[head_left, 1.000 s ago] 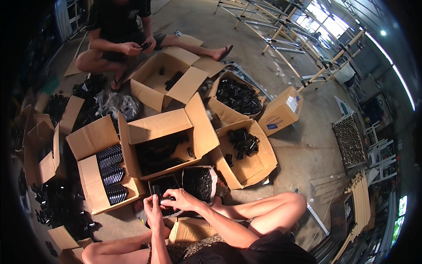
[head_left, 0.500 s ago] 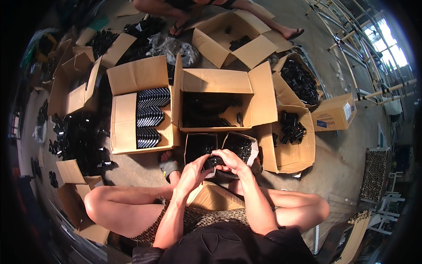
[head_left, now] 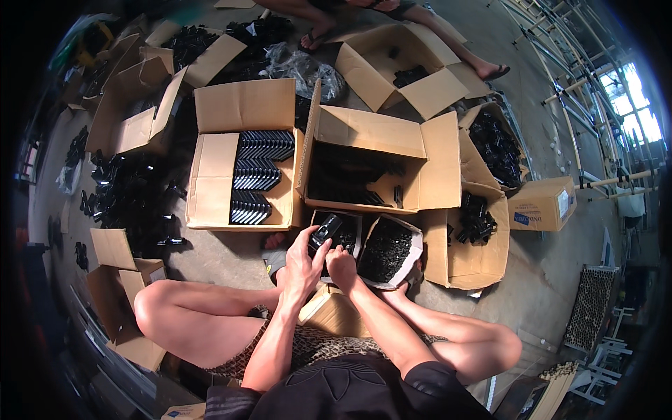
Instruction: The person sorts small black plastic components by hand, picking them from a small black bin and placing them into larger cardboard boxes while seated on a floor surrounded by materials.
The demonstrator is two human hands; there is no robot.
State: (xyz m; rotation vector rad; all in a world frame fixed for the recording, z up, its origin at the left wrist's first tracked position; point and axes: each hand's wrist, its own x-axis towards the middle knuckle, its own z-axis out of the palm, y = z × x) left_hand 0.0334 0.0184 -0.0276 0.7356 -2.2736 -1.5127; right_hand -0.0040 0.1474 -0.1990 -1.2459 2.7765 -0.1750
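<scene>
My left hand [head_left: 303, 257] is closed around a glossy black plastic fitting [head_left: 326, 229], which tilts up over a small open carton [head_left: 359, 241] with dark pieces in it. Close beside it, my right hand [head_left: 341, 269] is curled with fingers pressed together; whatever lies inside them is hidden. To its right stands a second small white-edged carton [head_left: 414, 257], filled with tiny black parts [head_left: 386, 250]. Between my folded legs sits a brown cardboard box [head_left: 334, 313], partly covered by my forearms.
Ahead left, a carton [head_left: 212, 178] holds neat rows of angled black parts. Beside it stands a deeper open carton [head_left: 441, 171]; another carton [head_left: 463, 266] with black fittings is at the right. Black parts [head_left: 129, 189] lie heaped on the left floor. Another person's legs [head_left: 455, 45] show at the far side.
My hands have drawn apart: the left has raised the black fitting, and the right has let go of it and curled closed. The whole view has shifted slightly.
</scene>
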